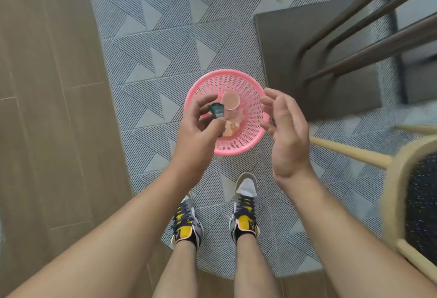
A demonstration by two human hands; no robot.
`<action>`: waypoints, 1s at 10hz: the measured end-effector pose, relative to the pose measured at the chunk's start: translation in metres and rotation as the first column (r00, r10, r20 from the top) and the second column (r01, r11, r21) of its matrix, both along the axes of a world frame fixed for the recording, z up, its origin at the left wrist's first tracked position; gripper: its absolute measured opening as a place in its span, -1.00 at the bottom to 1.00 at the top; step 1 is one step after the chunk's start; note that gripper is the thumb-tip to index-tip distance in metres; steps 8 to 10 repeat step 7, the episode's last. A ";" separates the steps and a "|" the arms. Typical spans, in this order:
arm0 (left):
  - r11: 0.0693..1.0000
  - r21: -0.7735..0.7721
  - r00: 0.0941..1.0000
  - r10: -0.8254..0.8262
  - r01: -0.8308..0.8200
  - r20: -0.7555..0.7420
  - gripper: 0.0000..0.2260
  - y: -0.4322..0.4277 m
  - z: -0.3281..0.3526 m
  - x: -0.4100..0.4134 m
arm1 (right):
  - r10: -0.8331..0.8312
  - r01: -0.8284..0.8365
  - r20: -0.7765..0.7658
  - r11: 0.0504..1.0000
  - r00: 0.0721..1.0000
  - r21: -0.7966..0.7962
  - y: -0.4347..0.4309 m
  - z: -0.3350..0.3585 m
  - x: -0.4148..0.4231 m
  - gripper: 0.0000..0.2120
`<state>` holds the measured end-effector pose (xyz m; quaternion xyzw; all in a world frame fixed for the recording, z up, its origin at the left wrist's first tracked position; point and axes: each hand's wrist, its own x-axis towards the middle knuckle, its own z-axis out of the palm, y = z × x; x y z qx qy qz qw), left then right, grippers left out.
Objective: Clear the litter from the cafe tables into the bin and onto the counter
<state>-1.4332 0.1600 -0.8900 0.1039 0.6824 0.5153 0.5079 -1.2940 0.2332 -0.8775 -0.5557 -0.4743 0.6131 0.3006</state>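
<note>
Left hand (198,120), centre frame, pinches a small dark green wrapper (217,109) between thumb and curled fingers. It sits over the left half of the pink bin (238,150). Right hand (288,132), just right of the bin, holds nothing, with the palm turned inward and the fingers loosely spread.

The bin stands on the patterned floor (151,66) at mid-frame. It already holds a round tan lid (230,101) and a few pale scraps (230,127) below the lid.

Risks, as I read it:
- The wrapper looks light and thin. Dropped from standing height it could drift and land on the floor left of the rim, since the hand is over the bin's left edge and not its middle.
- The bin wall is open mesh and the bin looks light. Small bits could poke through the holes, and a foot could tip it because both shoes are at lower centre, close by.
- The wrapper may stick to the fingers on release. The empty right hand is close enough to brush it off.
- A chair (392,179) at lower right and a dark table base (307,49) at upper right crowd that side, so stepping away could clip a chair leg.

Safer to shift the left hand towards the bin's centre and lower it before letting go.
</note>
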 end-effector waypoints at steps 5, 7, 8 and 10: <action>0.916 -0.391 0.993 -0.057 0.092 0.100 -0.49 0.028 -0.123 0.009 | 0.024 -0.020 0.076 0.998 0.997 -0.059 0.009 -0.070 0.009 -0.49; 0.916 -0.398 0.997 -0.026 0.055 0.076 -0.59 0.023 -0.118 0.002 | 0.029 -0.023 0.099 0.998 0.995 -0.061 0.012 -0.063 0.010 -0.51; 0.916 -0.398 0.997 -0.026 0.055 0.076 -0.59 0.023 -0.118 0.002 | 0.029 -0.023 0.099 0.998 0.995 -0.061 0.012 -0.063 0.010 -0.51; 0.916 -0.398 0.997 -0.026 0.055 0.076 -0.59 0.023 -0.118 0.002 | 0.029 -0.023 0.099 0.998 0.995 -0.061 0.012 -0.063 0.010 -0.51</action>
